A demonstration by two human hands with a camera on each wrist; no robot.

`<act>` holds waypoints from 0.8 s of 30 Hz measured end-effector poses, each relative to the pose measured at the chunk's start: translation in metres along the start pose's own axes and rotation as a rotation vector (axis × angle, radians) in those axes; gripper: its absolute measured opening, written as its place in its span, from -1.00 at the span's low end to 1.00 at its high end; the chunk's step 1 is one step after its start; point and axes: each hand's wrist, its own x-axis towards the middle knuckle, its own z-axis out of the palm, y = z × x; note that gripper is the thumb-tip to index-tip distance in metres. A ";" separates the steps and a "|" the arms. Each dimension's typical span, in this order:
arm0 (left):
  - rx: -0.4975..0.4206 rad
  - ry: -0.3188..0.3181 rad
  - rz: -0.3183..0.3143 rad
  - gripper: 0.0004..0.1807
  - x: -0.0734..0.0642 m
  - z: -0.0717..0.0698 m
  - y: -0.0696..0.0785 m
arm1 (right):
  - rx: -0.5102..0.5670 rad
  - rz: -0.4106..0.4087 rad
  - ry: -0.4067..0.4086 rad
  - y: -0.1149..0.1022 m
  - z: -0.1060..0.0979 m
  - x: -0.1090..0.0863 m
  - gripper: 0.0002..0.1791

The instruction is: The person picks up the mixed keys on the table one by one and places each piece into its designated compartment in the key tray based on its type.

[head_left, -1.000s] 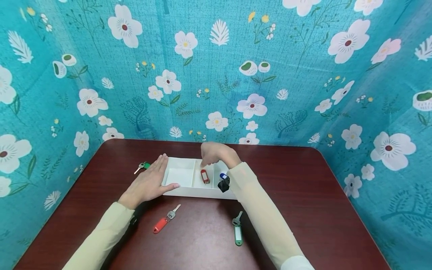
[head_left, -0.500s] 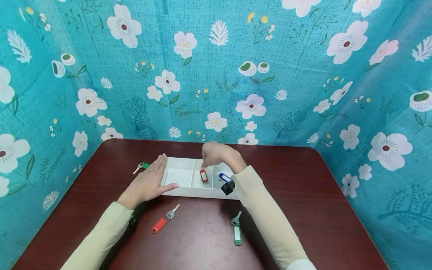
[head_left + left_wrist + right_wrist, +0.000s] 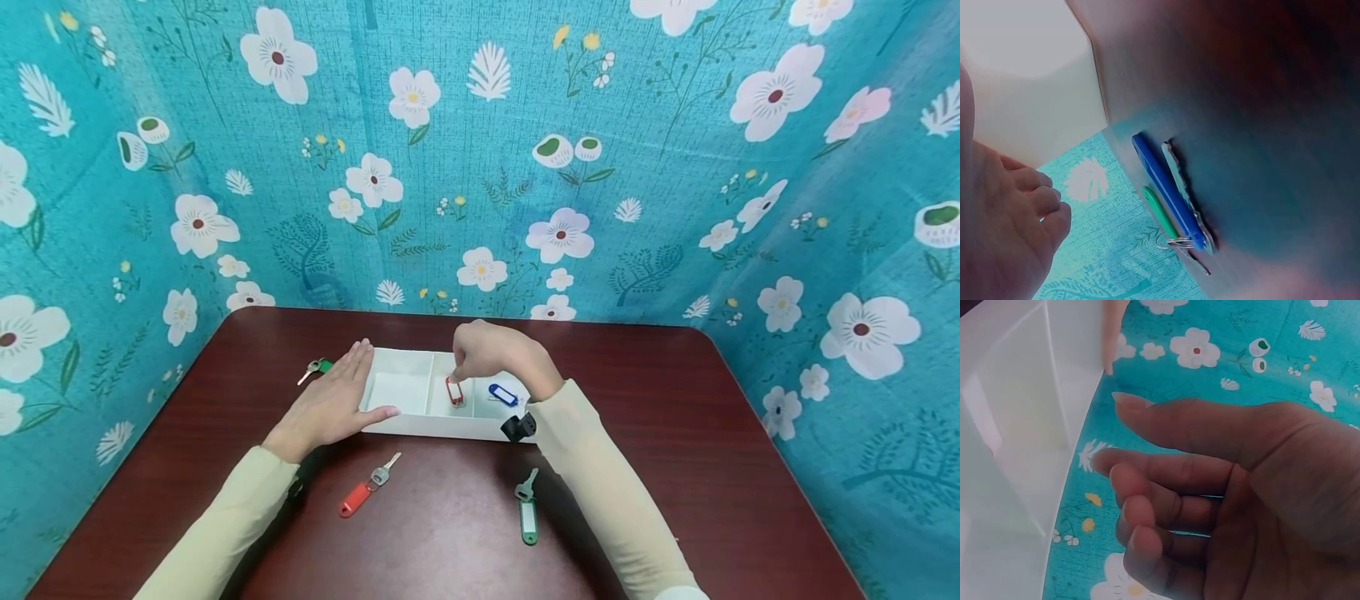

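A white divided tray point(image 3: 450, 426) stands on the table. Along its left end lies my left hand point(image 3: 324, 407), fingers straight, thumb over the front wall. My right hand point(image 3: 495, 354) hovers over the middle compartment, fingertips close at the far end of a red key tag point(image 3: 454, 392). In the right wrist view, the right hand point(image 3: 1210, 481) has thumb and index finger apart, the other fingers loosely curled, nothing between them. A blue key tag point(image 3: 503, 394) lies in the right compartment, while the left one shows bare floor.
Nearer lie a red-tagged key point(image 3: 356, 499) and a green-tagged key point(image 3: 528, 521). Another green key tag point(image 3: 325, 366) lies beyond my left hand. The left wrist view shows a blue-tagged key point(image 3: 1169, 190) on the dark table point(image 3: 450, 533). A floral curtain point(image 3: 450, 167) surrounds the back.
My right hand and wrist have shifted slightly right, uncovering more of the blue key tag. The left hand stays at the tray's end.
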 end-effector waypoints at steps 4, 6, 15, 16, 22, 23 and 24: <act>0.011 0.001 0.000 0.30 0.001 0.001 0.000 | -0.002 -0.007 0.017 -0.001 0.003 -0.004 -0.74; 0.018 0.001 -0.001 0.30 0.001 0.001 0.000 | -0.002 -0.008 0.024 -0.002 0.004 -0.006 -0.76; 0.022 0.001 0.005 0.32 0.003 0.002 0.000 | 0.001 -0.014 0.053 -0.002 0.007 -0.017 -0.76; 0.022 0.000 0.003 0.32 0.002 0.002 0.000 | 0.004 -0.012 0.054 -0.002 0.007 -0.019 -0.77; 0.012 0.009 0.000 0.32 0.002 0.004 -0.001 | 0.019 -0.019 0.061 -0.002 0.011 -0.026 -0.77; 0.010 0.012 0.002 0.32 0.002 0.004 -0.001 | 0.019 -0.024 0.063 -0.002 0.011 -0.027 -0.77; 0.011 0.012 0.000 0.32 0.002 0.004 -0.001 | 0.017 -0.031 0.064 -0.002 0.012 -0.028 -0.76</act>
